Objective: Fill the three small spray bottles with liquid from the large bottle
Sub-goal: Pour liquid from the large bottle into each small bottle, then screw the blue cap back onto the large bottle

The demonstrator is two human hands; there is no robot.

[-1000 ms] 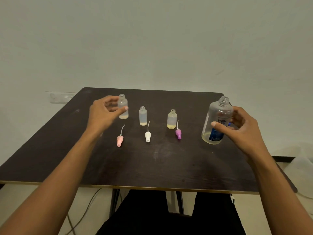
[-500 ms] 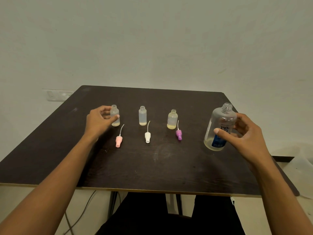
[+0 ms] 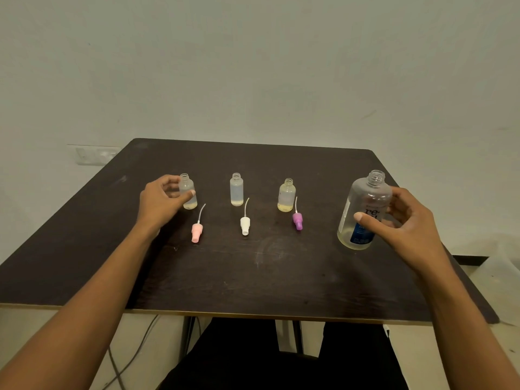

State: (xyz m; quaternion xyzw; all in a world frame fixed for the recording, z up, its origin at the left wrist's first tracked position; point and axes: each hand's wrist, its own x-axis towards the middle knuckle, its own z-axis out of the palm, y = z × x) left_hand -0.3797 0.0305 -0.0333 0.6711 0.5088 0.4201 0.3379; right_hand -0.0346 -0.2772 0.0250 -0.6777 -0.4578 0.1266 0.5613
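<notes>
- big bottle [image 3: 365, 204]: clear, uncapped, blue label, a little yellowish liquid at the bottom, right hand [image 3: 408, 223] wrapped round it
- left hand [image 3: 159, 202] pinches the left bottle [image 3: 188, 192], open neck, barely any liquid in it
- middle bottle [image 3: 236, 190] and yellowish bottle [image 3: 286, 195] stand between the hands, both uncapped

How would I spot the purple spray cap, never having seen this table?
Find the dark table. Three spray caps lie in a row across it. The purple spray cap is rightmost, nearest the large bottle; its neighbours are a pink cap and a white cap.
</notes>
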